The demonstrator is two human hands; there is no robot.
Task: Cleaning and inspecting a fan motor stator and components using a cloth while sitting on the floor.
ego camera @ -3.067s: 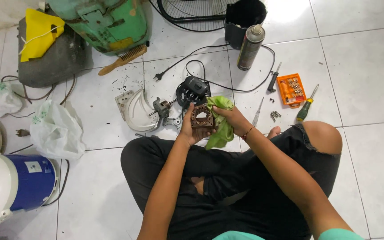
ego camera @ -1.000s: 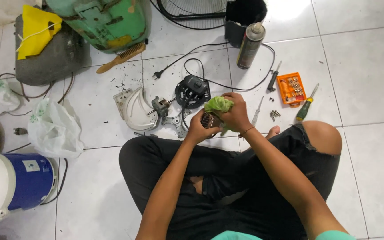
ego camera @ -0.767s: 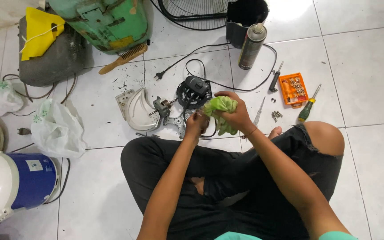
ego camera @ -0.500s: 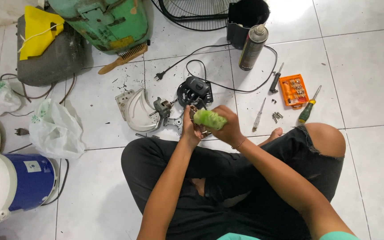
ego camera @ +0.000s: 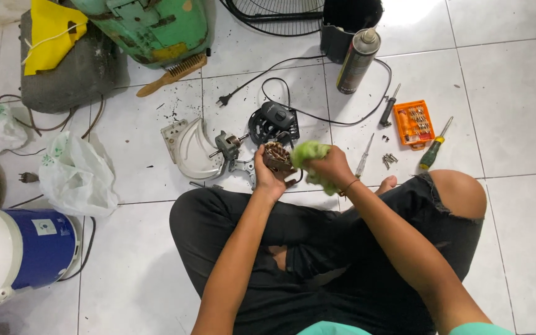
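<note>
I sit cross-legged on a white tiled floor. My left hand (ego camera: 267, 177) grips a small motor stator with brown copper windings (ego camera: 276, 156), held above my lap. My right hand (ego camera: 330, 169) is closed on a crumpled green cloth (ego camera: 308, 152) pressed against the right side of the stator. Just beyond lie a black motor housing (ego camera: 274, 121) with a black power cord (ego camera: 299, 62), a rotor with shaft (ego camera: 227, 144) and a white curved plastic cover (ego camera: 187, 149).
A spray can (ego camera: 358, 59), an orange bit box (ego camera: 414, 123), screwdrivers (ego camera: 435, 144) and loose screws (ego camera: 389, 160) lie to the right. A wooden brush (ego camera: 172, 74), a green machine (ego camera: 150, 25), plastic bags (ego camera: 75, 177) and a blue-white appliance (ego camera: 13, 254) sit left.
My right hand has moved the green cloth over and around the stator, from its top to its right side. My left hand has kept hold of the stator throughout.
</note>
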